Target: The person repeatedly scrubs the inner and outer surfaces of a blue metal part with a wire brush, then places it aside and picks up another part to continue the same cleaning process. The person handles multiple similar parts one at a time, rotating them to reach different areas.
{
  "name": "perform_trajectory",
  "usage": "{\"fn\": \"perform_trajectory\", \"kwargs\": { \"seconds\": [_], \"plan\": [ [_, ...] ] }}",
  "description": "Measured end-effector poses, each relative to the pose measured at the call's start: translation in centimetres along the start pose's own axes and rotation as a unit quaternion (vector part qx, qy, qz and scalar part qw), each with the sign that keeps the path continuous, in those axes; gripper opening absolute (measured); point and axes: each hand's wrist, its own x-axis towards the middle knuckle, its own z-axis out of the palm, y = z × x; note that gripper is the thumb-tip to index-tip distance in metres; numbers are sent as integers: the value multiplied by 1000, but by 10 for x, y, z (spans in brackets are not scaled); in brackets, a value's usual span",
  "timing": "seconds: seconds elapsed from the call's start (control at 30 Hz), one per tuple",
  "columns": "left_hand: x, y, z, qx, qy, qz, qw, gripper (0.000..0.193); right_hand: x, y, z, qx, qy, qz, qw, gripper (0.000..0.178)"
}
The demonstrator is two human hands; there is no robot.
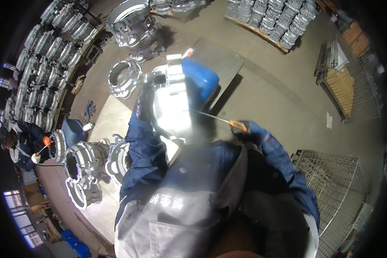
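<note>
Right hand (245, 133), seen from the head view, closes round an orange-handled tool (238, 125), its thin shaft aimed left at the casting's side; blur keeps me from telling whether the tip touches. On my left, the dark-gloved left hand (146, 98) lies along the left flank of that bright metal casting (172, 107), fingers too obscured for me to judge their grip. I see the casting above the pale surface (111, 117), directly ahead of the wearer's torso, a blue jerrycan (204, 78) just beyond its right side. Farther left, I make out a ring-shaped housing (129, 71) and a co-worker (26, 131).
</note>
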Motion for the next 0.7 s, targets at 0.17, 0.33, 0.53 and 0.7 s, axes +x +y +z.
{"fn": "perform_trajectory", "kwargs": {
  "seconds": [0.17,0.33,0.53,0.7],
  "plan": [
    [-6,40,-25,22,16,38,999,57,63,-47,39,-237,97,-115,960,39],
    [-2,56,-20,31,7,64,997,57,69,-46,59,-436,16,-30,899,39],
    [-10,79,7,55,-31,102,993,58,68,-62,34,-92,-113,-151,978,36],
    [-20,117,74,170,-184,222,942,58,124,-26,30,-418,43,-87,903,55]
  ]
}}
